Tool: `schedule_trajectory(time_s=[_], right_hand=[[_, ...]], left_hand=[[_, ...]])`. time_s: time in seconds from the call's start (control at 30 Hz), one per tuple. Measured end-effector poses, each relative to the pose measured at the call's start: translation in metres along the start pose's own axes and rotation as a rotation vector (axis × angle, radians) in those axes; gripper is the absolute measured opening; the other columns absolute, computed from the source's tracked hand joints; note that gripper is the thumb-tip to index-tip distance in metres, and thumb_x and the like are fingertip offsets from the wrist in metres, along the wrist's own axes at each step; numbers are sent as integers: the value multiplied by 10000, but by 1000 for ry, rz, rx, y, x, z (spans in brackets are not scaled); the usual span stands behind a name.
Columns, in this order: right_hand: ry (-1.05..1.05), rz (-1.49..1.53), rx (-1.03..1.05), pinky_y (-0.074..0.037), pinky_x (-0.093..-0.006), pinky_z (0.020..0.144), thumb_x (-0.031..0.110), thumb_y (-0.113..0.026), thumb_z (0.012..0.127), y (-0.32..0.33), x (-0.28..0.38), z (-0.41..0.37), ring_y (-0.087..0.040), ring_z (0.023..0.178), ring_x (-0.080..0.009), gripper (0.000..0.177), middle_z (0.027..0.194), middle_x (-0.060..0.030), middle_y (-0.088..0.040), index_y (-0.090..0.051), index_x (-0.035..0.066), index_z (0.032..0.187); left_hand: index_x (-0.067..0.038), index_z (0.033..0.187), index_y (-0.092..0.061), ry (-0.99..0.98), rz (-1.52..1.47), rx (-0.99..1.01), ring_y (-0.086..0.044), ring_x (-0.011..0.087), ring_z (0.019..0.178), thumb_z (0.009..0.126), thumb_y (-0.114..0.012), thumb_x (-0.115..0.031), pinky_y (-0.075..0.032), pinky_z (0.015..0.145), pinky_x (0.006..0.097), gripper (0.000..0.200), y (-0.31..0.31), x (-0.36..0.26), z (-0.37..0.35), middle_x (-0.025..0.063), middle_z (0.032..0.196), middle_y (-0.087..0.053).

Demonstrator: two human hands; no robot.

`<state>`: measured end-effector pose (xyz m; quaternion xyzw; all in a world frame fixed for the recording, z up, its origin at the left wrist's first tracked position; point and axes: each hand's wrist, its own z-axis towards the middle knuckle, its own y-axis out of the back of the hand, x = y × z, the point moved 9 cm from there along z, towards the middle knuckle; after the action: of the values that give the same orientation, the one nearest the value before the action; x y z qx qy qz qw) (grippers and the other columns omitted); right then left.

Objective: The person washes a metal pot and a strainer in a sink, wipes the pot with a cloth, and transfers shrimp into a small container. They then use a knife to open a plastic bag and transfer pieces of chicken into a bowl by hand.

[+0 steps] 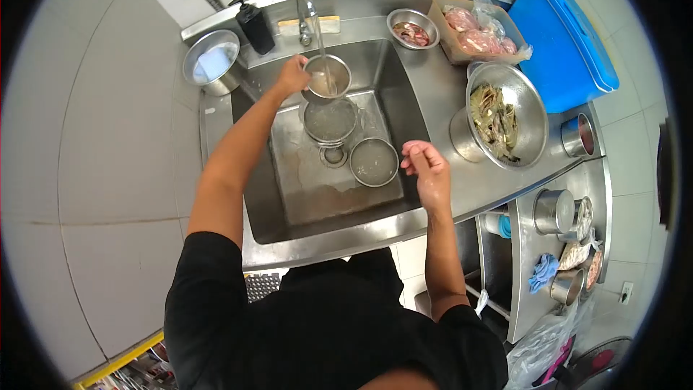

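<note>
My left hand [294, 74] grips the rim of a small metal bowl [341, 90] under the running tap [306, 11]. Water pours into this bowl, high in the sink. Just below it, another round metal bowl [328, 124] with water in it sits near the drain [333, 156]. A shallow round metal dish [374, 162] lies on the sink floor to the right. My right hand [427, 171] hovers by the sink's right edge, apart from that dish. Its fingers are curled together; whatever they may hold is hidden.
On the right counter stand a colander [530, 119] of shrimp, a small bowl of meat pieces [412, 30], a plastic tub [451, 47] of bagged meat and a blue cooler [556, 43]. A black pump bottle [255, 29] and metal pot [225, 81] flank the sink's left.
</note>
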<state>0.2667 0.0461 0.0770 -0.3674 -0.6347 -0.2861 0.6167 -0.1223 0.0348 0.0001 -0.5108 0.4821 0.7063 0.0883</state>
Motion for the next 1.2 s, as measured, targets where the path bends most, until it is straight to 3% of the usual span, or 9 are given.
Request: schedule_trajectory(time_s=[0.07, 0.27, 0.37, 0.57, 0.67, 0.93, 1.0, 1.07, 1.2], right_hand=[[-37, -43, 20, -412, -198, 597, 158, -527, 932, 2, -14, 10, -535, 680, -59, 169, 826, 2, -607, -626, 22, 940], [-94, -123, 140, -389, -193, 582, 158, -541, 919, -24, -29, 62, -493, 644, -43, 159, 730, 28, -562, -631, 29, 943], [183, -342, 238, -409, -228, 602, 163, -548, 903, -81, -7, 112, -507, 647, -86, 182, 689, 10, -535, -632, 32, 997], [1077, -863, 211, -410, -428, 935, 28, -536, 781, -225, 10, 244, -483, 1179, -297, 399, 1262, -174, -510, -556, 44, 1180], [1216, -1153, 346, -419, -440, 856, 88, -466, 851, -270, -17, 280, -561, 1044, -311, 332, 1180, -112, -576, -544, 78, 1173], [609, -1436, -39, -413, -470, 789, 195, -493, 846, -244, -60, 287, -572, 968, -317, 217, 989, -152, -611, -637, 61, 937], [563, -1543, 234, -428, -476, 785, 185, -485, 859, -287, -53, 263, -569, 944, -328, 203, 988, -168, -605, -634, 49, 843], [885, -998, 352, -444, -476, 809, 198, -483, 880, -348, -4, 223, -565, 970, -356, 227, 1032, -190, -588, -627, 22, 885], [710, -951, 509, -463, -460, 871, 269, -588, 851, -458, -1, 219, -547, 1042, -396, 367, 1102, -233, -553, -536, 6, 1102]], left_hand=[[-21, 891, -605, 52, -108, 91, -601, 183, 468, 727, -606, -73, -491, 489, 334, 172, -26, -10, 8, 114, 691, -631], [-89, 989, -633, -169, 441, 58, -637, 313, 854, 710, -613, -104, -509, 738, 428, 280, -53, -35, 0, 154, 958, -651], [-88, 1093, -613, -364, 528, 12, -643, 348, 840, 719, -577, -49, -509, 767, 445, 378, -51, -47, -37, 171, 1001, -642], [-161, 1287, -477, -379, 842, -30, -622, 287, 647, 753, -553, -33, -518, 534, 394, 554, 3, -36, -117, 112, 824, -552], [-151, 1294, -469, -353, 861, -129, -614, 274, 654, 744, -562, -30, -524, 546, 380, 571, 49, -40, -151, 99, 816, -543], [-111, 1077, -521, 12, 572, -584, -620, 334, 779, 722, -555, -3, -507, 635, 443, 373, 175, -30, -208, 126, 906, -628], [-102, 1029, -515, 72, 578, -596, -621, 341, 771, 728, -550, -10, -500, 633, 456, 317, 185, -18, -208, 140, 874, -627], [-96, 1019, -511, 121, 666, -607, -621, 349, 777, 732, -549, -24, -499, 639, 471, 298, 189, -3, -207, 149, 871, -628], [-84, 1040, -500, 232, 669, -576, -617, 369, 821, 750, -543, -53, -502, 683, 482, 294, 181, 25, -199, 176, 908, -629]])
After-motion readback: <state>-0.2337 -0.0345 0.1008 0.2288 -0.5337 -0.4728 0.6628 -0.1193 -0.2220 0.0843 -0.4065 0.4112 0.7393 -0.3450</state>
